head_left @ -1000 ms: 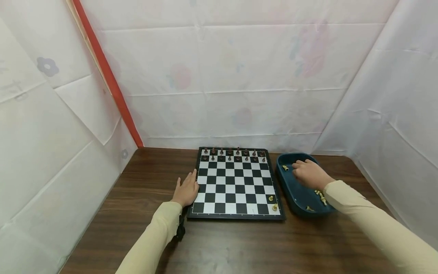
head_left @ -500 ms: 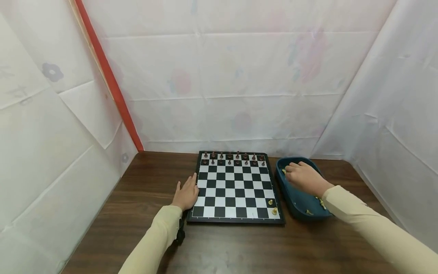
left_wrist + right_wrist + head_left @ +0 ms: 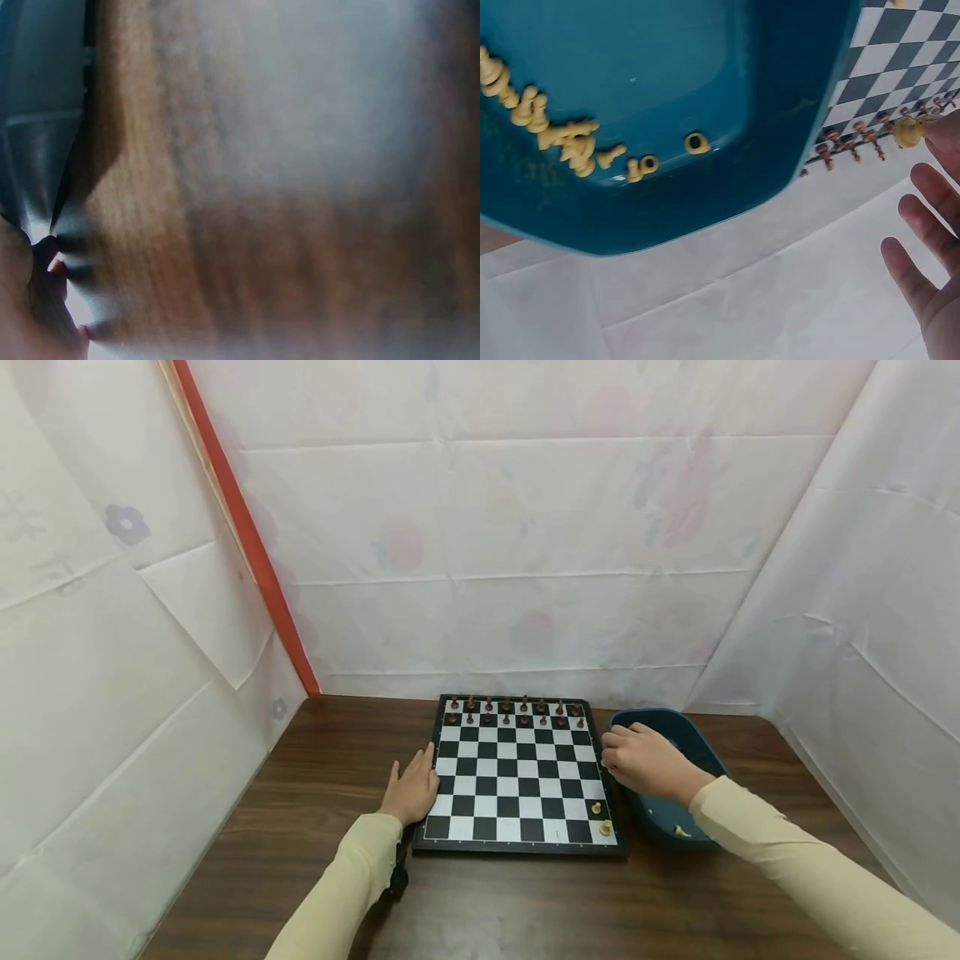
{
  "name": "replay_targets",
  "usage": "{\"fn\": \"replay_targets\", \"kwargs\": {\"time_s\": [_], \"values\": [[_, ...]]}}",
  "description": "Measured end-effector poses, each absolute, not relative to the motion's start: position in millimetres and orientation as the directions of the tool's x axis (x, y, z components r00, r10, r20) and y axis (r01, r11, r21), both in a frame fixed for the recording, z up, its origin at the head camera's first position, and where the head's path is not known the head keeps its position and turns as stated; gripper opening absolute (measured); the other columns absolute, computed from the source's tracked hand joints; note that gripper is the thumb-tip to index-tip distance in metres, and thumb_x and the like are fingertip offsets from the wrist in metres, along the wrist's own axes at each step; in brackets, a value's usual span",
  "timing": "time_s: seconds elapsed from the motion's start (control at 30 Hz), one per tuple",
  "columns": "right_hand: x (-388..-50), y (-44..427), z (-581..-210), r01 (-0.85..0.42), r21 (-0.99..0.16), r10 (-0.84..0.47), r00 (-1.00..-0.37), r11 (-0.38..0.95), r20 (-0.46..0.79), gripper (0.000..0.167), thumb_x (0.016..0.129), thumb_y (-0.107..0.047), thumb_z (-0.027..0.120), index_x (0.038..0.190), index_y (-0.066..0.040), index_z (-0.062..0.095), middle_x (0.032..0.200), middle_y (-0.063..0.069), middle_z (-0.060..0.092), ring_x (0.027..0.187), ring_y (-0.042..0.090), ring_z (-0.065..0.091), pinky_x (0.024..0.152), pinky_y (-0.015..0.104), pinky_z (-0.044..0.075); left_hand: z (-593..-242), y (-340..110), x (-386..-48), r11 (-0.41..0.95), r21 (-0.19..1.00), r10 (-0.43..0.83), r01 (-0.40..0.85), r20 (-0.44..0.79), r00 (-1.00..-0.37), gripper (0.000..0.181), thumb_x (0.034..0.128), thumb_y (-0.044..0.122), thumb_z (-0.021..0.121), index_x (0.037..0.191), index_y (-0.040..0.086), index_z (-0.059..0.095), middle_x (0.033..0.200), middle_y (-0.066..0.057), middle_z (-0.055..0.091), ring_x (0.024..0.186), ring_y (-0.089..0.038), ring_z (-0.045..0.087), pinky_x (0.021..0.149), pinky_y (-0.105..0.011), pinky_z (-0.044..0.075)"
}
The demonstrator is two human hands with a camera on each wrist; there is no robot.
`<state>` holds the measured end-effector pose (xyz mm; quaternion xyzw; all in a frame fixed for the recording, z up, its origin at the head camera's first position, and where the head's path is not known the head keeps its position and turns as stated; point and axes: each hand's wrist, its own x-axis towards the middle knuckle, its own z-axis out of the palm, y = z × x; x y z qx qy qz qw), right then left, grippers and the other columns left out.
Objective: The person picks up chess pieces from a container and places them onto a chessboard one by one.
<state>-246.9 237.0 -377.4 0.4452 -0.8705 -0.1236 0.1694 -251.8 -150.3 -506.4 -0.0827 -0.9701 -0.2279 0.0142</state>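
In the head view a black-and-white chessboard (image 3: 497, 781) lies on the table. My left hand (image 3: 410, 787) rests at its left edge with fingers stretched out. My right hand (image 3: 641, 760) is over the near-left side of the blue tray (image 3: 701, 752), beside the board's right edge. Between thumb and finger it pinches a cream chess piece (image 3: 907, 132), seen in the right wrist view; the other fingers spread apart. Two cream pieces, a front one (image 3: 606, 828) and one behind it (image 3: 596, 808), stand at the board's near right corner. Several dark red chess pieces (image 3: 506, 719) fill its two far rows.
Several cream chess pieces (image 3: 574, 142) lie loose in the tray. The brown wooden table (image 3: 517, 910) extends in front of the board. White patterned sheets (image 3: 525, 527) enclose the back and sides, with a red strip (image 3: 247, 535) at the left.
My right hand has moved left, from over the tray's interior toward the chessboard. My left hand has kept its place at the board's edge. The head view has shifted slightly.
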Motion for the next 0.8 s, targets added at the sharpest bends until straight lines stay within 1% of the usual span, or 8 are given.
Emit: {"fn": "replay_targets", "kwargs": {"time_s": [0.13,0.37,0.47,0.57,0.7,0.8], "values": [[-245,226,-376,-0.744,0.362,-0.824,-0.539,0.562,0.172,0.006,0.078,-0.019,0.078,0.077,-0.016,0.073,0.076,-0.003,0.056,0.072,0.015,0.049,0.063,0.030,0.042,-505,-150,-252,0.880,0.446,0.150,0.161,0.061,-0.987,0.055,0.1016,0.023,0.028,0.152,0.002,0.019,0.152,-0.015,0.031,0.141,-0.028,0.024,0.112,-0.058,0.003],[-241,201,-376,-0.755,0.355,-0.830,-0.540,0.551,0.141,0.006,0.078,-0.023,0.077,0.079,-0.018,0.074,0.080,-0.004,0.060,0.074,0.013,0.052,0.062,0.029,0.042,-505,-151,-253,0.887,0.436,0.144,0.155,0.059,-0.988,0.055,0.1016,0.023,0.027,0.152,0.002,0.018,0.152,-0.015,0.031,0.141,-0.028,0.024,0.112,-0.058,0.003],[-240,191,-379,-0.772,0.352,-0.845,-0.515,0.530,0.142,0.005,0.078,-0.022,0.077,0.075,-0.020,0.073,0.079,-0.005,0.059,0.074,0.013,0.053,0.061,0.028,0.042,-503,-151,-252,0.885,0.440,0.141,0.152,0.059,-0.988,0.055,0.1016,0.023,0.027,0.152,0.002,0.018,0.152,-0.015,0.031,0.141,-0.028,0.024,0.112,-0.058,0.003],[-239,181,-382,-0.790,0.365,-0.869,-0.473,0.492,0.147,0.008,0.080,-0.022,0.075,0.074,-0.020,0.071,0.080,-0.005,0.059,0.075,0.013,0.054,0.060,0.028,0.041,-501,-151,-252,0.884,0.443,0.137,0.150,0.062,-0.989,0.055,0.1016,0.023,0.027,0.152,0.002,0.019,0.152,-0.015,0.031,0.141,-0.028,0.024,0.112,-0.058,0.003],[-238,169,-387,-0.817,0.368,-0.895,-0.421,0.444,0.146,0.007,0.083,-0.021,0.072,0.076,-0.020,0.072,0.083,-0.004,0.061,0.077,0.013,0.056,0.061,0.027,0.042,-499,-150,-252,0.887,0.437,0.134,0.146,0.059,-0.989,0.055,0.1016,0.023,0.027,0.152,0.002,0.019,0.152,-0.015,0.030,0.141,-0.027,0.024,0.112,-0.057,0.003],[-236,160,-390,-0.835,0.352,-0.905,-0.402,0.423,0.136,0.007,0.084,-0.021,0.070,0.078,-0.020,0.073,0.084,-0.005,0.061,0.076,0.012,0.055,0.061,0.027,0.042,-497,-149,-252,0.890,0.432,0.135,0.145,0.054,-0.989,0.055,0.1014,0.023,0.028,0.152,0.002,0.019,0.152,-0.015,0.030,0.141,-0.027,0.024,0.112,-0.057,0.003]]}}
